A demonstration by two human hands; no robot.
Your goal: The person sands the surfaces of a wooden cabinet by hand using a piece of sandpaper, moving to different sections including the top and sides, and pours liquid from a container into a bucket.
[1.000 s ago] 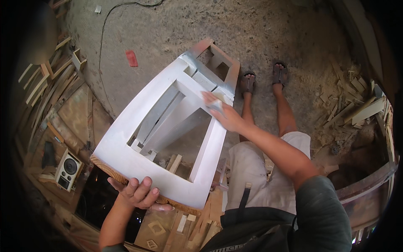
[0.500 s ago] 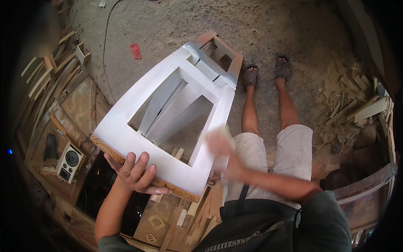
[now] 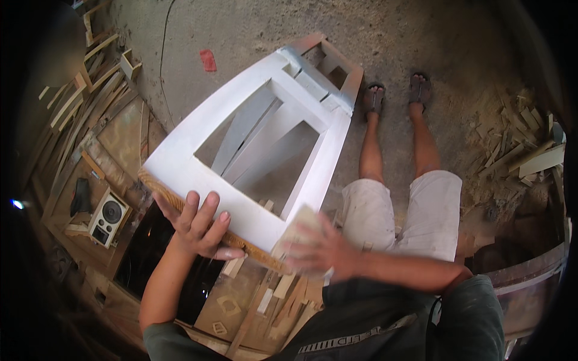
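A white-painted wooden chair frame point(image 3: 198, 174) stands tilted in front of me, its near edge bare wood. My left hand point(image 3: 195, 225) grips that near rail from below, fingers spread over the white face. My right hand point(image 3: 316, 249), blurred by motion, holds a pale sanding block point(image 3: 298, 231) against the frame's near right corner. My legs in light shorts and sandals stretch out on the sandy floor to the right of the frame.
A small speaker box point(image 3: 107, 216) sits at the left among wood offcuts point(image 3: 84, 102). More scrap wood point(image 3: 524, 144) lies at the right. A red scrap point(image 3: 208, 60) lies on the floor beyond the frame. A dark panel point(image 3: 144, 253) lies under my left arm.
My right hand with the sanding block has slid from the frame's far right rail down to its near right corner. My left hand has stayed on the near rail.
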